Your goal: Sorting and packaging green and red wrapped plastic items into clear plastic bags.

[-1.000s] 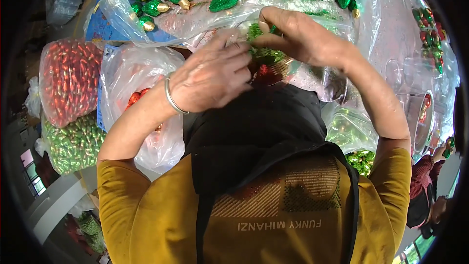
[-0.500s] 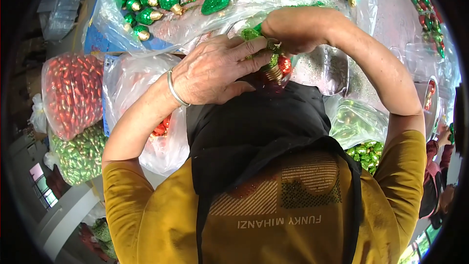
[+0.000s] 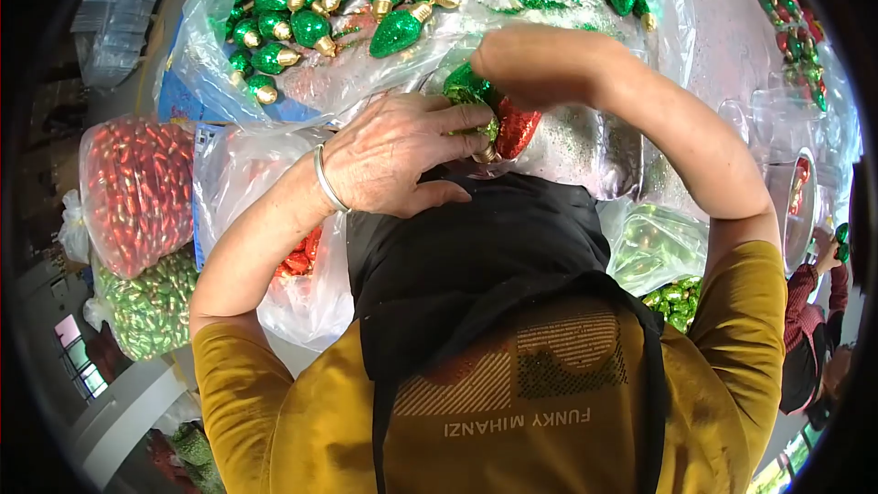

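My left hand (image 3: 402, 151), a metal bangle on its wrist, has its fingers bent over a cluster of bulb-shaped glitter ornaments above my lap. A green bulb ornament (image 3: 469, 84) shows just past the fingertips, and a lighter green one lies under them. Beside these, a red glitter bulb ornament (image 3: 518, 131) hangs below my right hand (image 3: 526, 64). That hand is bent in from the right, slightly blurred; its fingers are hidden behind its back, so their grip does not show.
Ahead, a clear plastic bag (image 3: 206, 64) spreads under many green bulb ornaments (image 3: 398, 29). Bags of red ornaments (image 3: 137, 192) and green ornaments (image 3: 146, 297) stand at left. Clear plastic containers (image 3: 777, 128) are on the right, where another person (image 3: 809, 320) works.
The red ornament now shows more fully below my right hand, and the green one at the left fingertips is clearer. My right hand has shifted slightly; the whole view has tilted a little.
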Demonstrator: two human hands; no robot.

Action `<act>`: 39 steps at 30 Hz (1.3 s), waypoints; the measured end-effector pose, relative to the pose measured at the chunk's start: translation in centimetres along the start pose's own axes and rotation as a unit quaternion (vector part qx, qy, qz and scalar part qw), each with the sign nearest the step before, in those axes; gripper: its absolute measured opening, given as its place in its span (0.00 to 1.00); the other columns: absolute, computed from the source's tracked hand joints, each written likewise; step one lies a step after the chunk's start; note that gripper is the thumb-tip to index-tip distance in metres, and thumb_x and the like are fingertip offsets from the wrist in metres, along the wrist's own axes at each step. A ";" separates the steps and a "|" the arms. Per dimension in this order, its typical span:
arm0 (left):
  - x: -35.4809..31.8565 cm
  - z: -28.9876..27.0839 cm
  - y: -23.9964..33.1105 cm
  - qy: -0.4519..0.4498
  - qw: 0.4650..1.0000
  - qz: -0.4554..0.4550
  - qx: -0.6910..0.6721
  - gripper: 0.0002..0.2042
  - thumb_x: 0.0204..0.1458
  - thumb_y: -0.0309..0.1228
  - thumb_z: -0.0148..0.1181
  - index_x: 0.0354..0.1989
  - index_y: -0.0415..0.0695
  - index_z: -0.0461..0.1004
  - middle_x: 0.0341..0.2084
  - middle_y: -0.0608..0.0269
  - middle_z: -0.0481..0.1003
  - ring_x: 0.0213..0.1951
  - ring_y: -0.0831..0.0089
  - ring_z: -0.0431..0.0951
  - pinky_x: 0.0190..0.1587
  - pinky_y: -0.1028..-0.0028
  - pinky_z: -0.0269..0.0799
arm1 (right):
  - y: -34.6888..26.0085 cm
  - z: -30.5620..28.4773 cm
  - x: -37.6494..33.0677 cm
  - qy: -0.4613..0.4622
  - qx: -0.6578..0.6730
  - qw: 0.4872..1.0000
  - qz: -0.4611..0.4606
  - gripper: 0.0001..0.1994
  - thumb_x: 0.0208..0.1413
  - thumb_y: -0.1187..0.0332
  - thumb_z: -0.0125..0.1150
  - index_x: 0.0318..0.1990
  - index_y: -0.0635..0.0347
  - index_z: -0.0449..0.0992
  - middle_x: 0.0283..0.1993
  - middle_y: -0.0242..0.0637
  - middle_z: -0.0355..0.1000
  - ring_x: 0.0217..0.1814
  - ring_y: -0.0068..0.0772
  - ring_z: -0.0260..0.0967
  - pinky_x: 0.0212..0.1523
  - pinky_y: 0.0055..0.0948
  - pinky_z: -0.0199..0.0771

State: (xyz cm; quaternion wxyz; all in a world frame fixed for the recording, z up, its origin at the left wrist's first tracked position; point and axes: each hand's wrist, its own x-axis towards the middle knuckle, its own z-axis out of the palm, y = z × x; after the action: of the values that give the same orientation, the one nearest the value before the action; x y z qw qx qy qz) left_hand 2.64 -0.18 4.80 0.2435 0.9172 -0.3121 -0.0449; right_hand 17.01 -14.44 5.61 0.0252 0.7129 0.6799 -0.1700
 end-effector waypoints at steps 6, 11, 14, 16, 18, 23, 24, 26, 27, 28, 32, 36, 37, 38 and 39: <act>1.1 -1.1 -0.5 -0.001 0.997 -0.032 -0.067 0.17 0.44 0.33 0.60 0.42 0.40 0.72 0.44 0.54 0.71 0.43 0.55 0.72 0.43 0.63 0.70 | -0.8 -2.4 -0.5 -0.165 0.152 0.974 -0.017 0.06 0.37 0.73 0.63 0.23 0.67 0.76 0.22 0.48 0.72 0.26 0.48 0.71 0.29 0.37 0.70; 1.9 -1.8 -3.2 0.038 0.998 0.047 -0.025 0.12 0.50 0.29 0.52 0.42 0.36 0.70 0.39 0.52 0.71 0.42 0.52 0.72 0.43 0.63 0.69 | 0.5 -0.8 1.2 -0.195 -0.031 0.980 0.020 0.15 0.36 0.59 0.68 0.28 0.62 0.79 0.27 0.45 0.74 0.28 0.44 0.71 0.31 0.34 0.71; 1.6 -1.6 -3.3 0.032 0.998 0.051 -0.001 0.09 0.52 0.27 0.49 0.38 0.36 0.69 0.35 0.52 0.71 0.39 0.53 0.72 0.40 0.63 0.68 | 0.3 -0.7 0.4 -0.175 0.111 0.978 -0.003 0.11 0.40 0.66 0.66 0.26 0.67 0.77 0.22 0.49 0.72 0.25 0.45 0.71 0.28 0.35 0.70; 1.6 -1.4 -2.2 0.004 0.997 -0.059 -0.046 0.06 0.53 0.26 0.47 0.35 0.36 0.68 0.32 0.51 0.70 0.36 0.55 0.72 0.38 0.64 0.68 | 0.1 -0.4 -0.1 -0.107 0.113 0.988 0.000 0.13 0.41 0.64 0.66 0.25 0.68 0.76 0.22 0.49 0.71 0.25 0.45 0.70 0.27 0.35 0.69; 1.4 -1.4 -2.3 0.036 0.994 -0.077 -0.062 0.06 0.53 0.25 0.47 0.33 0.36 0.68 0.31 0.52 0.70 0.35 0.57 0.72 0.37 0.64 0.68 | -0.2 -0.2 -0.2 0.039 0.125 0.991 0.014 0.17 0.43 0.60 0.66 0.24 0.69 0.75 0.20 0.48 0.70 0.24 0.45 0.69 0.26 0.35 0.68; 1.4 -0.3 -2.6 0.154 0.977 -0.079 -0.128 0.03 0.53 0.22 0.46 0.33 0.37 0.65 0.28 0.53 0.67 0.30 0.61 0.71 0.35 0.68 0.67 | -0.6 -0.2 0.8 0.002 0.285 0.954 0.092 0.19 0.45 0.57 0.65 0.23 0.69 0.72 0.17 0.46 0.67 0.21 0.44 0.68 0.26 0.37 0.66; 1.4 0.2 -2.7 0.187 0.969 -0.071 -0.147 0.03 0.52 0.21 0.46 0.34 0.37 0.64 0.28 0.54 0.67 0.29 0.62 0.70 0.34 0.69 0.67 | -0.4 0.0 0.9 -0.009 0.271 0.957 0.103 0.19 0.44 0.58 0.65 0.23 0.69 0.70 0.17 0.46 0.67 0.22 0.43 0.68 0.27 0.37 0.67; 0.7 1.4 -3.4 0.224 0.960 -0.055 -0.157 0.04 0.51 0.21 0.46 0.35 0.37 0.64 0.30 0.54 0.67 0.30 0.63 0.70 0.35 0.70 0.67 | -0.5 0.3 1.6 -0.037 0.240 0.963 0.112 0.18 0.42 0.60 0.65 0.22 0.70 0.68 0.17 0.46 0.66 0.23 0.40 0.69 0.29 0.37 0.69; 0.8 1.8 -3.7 0.260 0.951 -0.034 -0.164 0.06 0.50 0.20 0.46 0.37 0.38 0.64 0.31 0.54 0.67 0.30 0.63 0.70 0.35 0.70 0.67 | -0.8 0.5 1.5 -0.044 0.233 0.965 0.112 0.18 0.42 0.60 0.65 0.22 0.70 0.68 0.17 0.46 0.66 0.23 0.40 0.69 0.29 0.37 0.69; 0.7 2.2 -4.0 0.297 0.940 -0.014 -0.170 0.07 0.50 0.19 0.46 0.38 0.38 0.63 0.32 0.54 0.67 0.30 0.64 0.69 0.35 0.71 0.67 | -1.3 0.7 1.2 -0.020 0.213 0.972 0.100 0.18 0.42 0.61 0.65 0.23 0.70 0.69 0.18 0.46 0.67 0.24 0.41 0.69 0.30 0.37 0.69; 0.7 2.8 -4.0 0.355 0.929 0.040 -0.098 0.11 0.47 0.18 0.45 0.40 0.39 0.63 0.36 0.53 0.66 0.32 0.65 0.69 0.35 0.73 0.67 | -1.4 1.6 0.9 0.031 0.202 0.976 0.075 0.18 0.40 0.61 0.67 0.27 0.71 0.70 0.19 0.46 0.68 0.26 0.43 0.70 0.32 0.39 0.69; 1.4 2.7 -4.6 0.403 0.909 0.018 -0.106 0.14 0.45 0.18 0.45 0.43 0.38 0.63 0.37 0.51 0.66 0.34 0.65 0.69 0.37 0.72 0.67 | -1.0 1.6 1.7 0.051 0.276 0.956 0.090 0.18 0.40 0.62 0.67 0.30 0.71 0.71 0.22 0.48 0.69 0.29 0.45 0.70 0.34 0.39 0.69; 1.5 2.9 -4.5 0.405 0.908 0.017 -0.109 0.14 0.45 0.18 0.45 0.43 0.38 0.63 0.37 0.51 0.66 0.34 0.65 0.69 0.37 0.72 0.67 | -1.1 1.4 2.0 0.047 0.279 0.954 0.097 0.19 0.40 0.63 0.68 0.32 0.71 0.71 0.22 0.49 0.70 0.29 0.46 0.70 0.34 0.39 0.69; 1.6 3.1 -4.2 0.419 0.901 0.008 -0.117 0.15 0.44 0.17 0.45 0.43 0.38 0.64 0.38 0.51 0.66 0.34 0.64 0.69 0.38 0.71 0.68 | -1.2 1.3 2.2 0.043 0.283 0.953 0.103 0.19 0.40 0.63 0.68 0.33 0.71 0.71 0.23 0.49 0.70 0.30 0.47 0.70 0.34 0.38 0.69; 1.7 3.3 -3.9 0.433 0.893 -0.001 -0.123 0.16 0.43 0.17 0.45 0.43 0.38 0.64 0.38 0.51 0.67 0.34 0.63 0.70 0.38 0.71 0.68 | -1.2 1.7 2.0 0.040 0.282 0.953 0.103 0.19 0.40 0.63 0.68 0.33 0.71 0.71 0.23 0.49 0.70 0.30 0.47 0.70 0.34 0.38 0.69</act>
State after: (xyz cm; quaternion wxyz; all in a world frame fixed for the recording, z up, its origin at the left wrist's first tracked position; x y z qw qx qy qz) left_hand 5.36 0.13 0.11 0.4657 0.8088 -0.1664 0.3182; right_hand 15.52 -12.88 3.65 -0.1869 0.7632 0.5277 -0.3228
